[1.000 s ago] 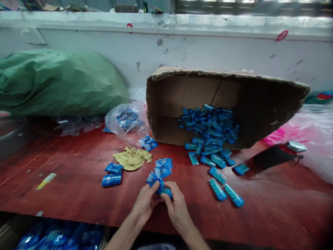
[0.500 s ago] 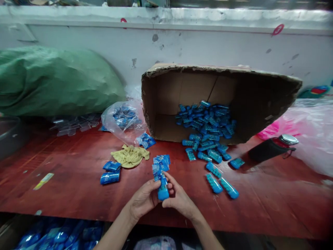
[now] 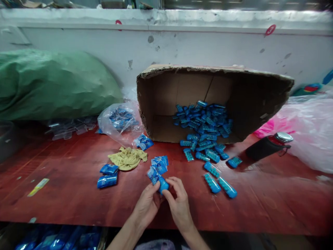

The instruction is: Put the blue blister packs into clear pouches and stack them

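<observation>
Here, blue-capped tube (image 3: 163, 186) between hands (image 3: 147, 205), more tubes (image 3: 204, 119) heaped in open carton (image 3: 165, 88).

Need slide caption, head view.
Left hand and right hand hold a small blue item at a red table, before an open carton of blue tubes.

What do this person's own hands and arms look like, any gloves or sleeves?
Both the left hand and right hand are ungloved. The left forearm and right forearm are bare down to the picture's edge: no sleeve, watch or bracelet shows. No ring can be made out.
</observation>
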`<state>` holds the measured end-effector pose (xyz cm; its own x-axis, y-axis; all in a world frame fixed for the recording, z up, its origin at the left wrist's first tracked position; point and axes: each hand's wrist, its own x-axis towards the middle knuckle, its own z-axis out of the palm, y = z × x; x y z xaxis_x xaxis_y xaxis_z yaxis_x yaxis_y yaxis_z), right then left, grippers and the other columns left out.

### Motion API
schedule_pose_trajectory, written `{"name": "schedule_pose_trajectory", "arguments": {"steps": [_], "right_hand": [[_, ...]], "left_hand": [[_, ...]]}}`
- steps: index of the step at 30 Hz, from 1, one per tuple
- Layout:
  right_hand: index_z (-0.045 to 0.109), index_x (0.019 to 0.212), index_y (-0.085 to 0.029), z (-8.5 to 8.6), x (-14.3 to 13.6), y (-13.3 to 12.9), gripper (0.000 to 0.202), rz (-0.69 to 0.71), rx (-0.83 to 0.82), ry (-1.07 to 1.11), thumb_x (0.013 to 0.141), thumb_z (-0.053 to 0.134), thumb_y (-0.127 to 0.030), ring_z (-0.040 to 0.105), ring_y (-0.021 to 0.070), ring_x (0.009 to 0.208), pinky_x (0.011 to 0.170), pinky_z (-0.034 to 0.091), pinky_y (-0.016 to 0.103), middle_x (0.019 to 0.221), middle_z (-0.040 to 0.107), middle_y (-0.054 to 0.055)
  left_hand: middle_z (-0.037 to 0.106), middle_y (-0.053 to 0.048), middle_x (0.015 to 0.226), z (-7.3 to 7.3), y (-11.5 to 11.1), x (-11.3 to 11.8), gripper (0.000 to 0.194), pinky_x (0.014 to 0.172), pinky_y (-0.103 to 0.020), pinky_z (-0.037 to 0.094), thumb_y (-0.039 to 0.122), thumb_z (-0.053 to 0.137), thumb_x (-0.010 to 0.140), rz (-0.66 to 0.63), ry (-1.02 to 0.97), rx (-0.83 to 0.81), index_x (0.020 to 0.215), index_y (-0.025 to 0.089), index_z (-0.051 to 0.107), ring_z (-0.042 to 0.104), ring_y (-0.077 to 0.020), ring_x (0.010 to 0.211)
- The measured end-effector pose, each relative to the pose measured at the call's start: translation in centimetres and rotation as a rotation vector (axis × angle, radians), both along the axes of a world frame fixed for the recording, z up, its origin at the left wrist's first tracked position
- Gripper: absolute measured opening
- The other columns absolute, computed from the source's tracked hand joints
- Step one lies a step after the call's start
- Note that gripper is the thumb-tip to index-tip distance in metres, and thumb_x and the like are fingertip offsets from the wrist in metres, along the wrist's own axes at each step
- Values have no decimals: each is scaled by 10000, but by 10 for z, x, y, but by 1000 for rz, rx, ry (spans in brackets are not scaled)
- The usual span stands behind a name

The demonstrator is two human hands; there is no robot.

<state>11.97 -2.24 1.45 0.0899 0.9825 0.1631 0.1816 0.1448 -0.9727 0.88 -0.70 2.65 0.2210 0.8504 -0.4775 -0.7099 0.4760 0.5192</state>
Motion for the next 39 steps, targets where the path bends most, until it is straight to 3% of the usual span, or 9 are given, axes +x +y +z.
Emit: {"name": "schedule_pose_trajectory", "arguments": {"steps": [4,10,15,19,22,25,29,33,39], "right_hand": [[594,932,-221,-6,-7,-5,192,-53,26,-20,757,553,-155,534,188,901,790,440,291,951,568,49],[595,894,-209,-3,-3,-5,146,-40,26,0,763,547,-165,562,164,790,718,447,253,845,607,24],[595,852,-196,6,5,0,97,83,65,-42,763,560,-179,550,144,739,671,437,236,787,586,8],[611,851,-210,10,13,8,119,247,87,2,733,616,-199,546,150,758,710,437,257,793,588,4],[599,926,-235,7,18,12,255,240,42,122,682,670,-214,546,158,815,779,434,279,857,574,-1],[527,1109,-286,1,23,15,590,232,-4,174,569,758,-226,495,196,1000,917,368,340,1049,515,14],[371,1255,-350,-2,28,17,922,458,-202,434,457,820,-244,425,242,1135,898,395,368,1260,415,31],[389,1242,-377,3,31,17,947,617,-312,560,422,834,-215,454,241,1112,782,466,307,1271,420,18],[448,1209,-353,9,35,16,862,582,-345,554,445,822,-217,524,203,993,738,467,272,1228,465,16]], "left_hand": [[630,5,712,3,-2,7,104,678,-192,420,191,640,685,88,62,27,776,143,631,554,-82,683],[619,15,667,4,-4,9,124,593,-204,408,259,645,679,51,167,8,741,156,615,543,-85,614],[637,5,650,6,3,-1,165,586,-203,419,311,625,693,20,196,0,730,150,621,561,-86,588],[666,-24,699,8,11,-11,96,633,-201,453,203,644,682,-48,163,-32,731,121,642,597,-98,638],[683,-49,766,8,11,-16,119,681,-230,470,186,609,714,-107,76,13,806,124,652,623,-138,743],[689,-69,833,4,7,-18,181,710,-261,473,201,568,749,-189,-14,60,895,127,645,622,-177,842],[697,-82,866,-2,3,-18,221,764,-299,466,205,559,751,-334,-159,76,930,109,647,627,-203,860],[703,-90,867,-5,4,-15,232,750,-301,468,204,563,742,-418,-240,125,932,106,653,636,-211,841],[712,-78,823,-2,1,-8,186,727,-265,478,188,602,712,-401,-211,65,864,105,671,646,-179,794]]}}
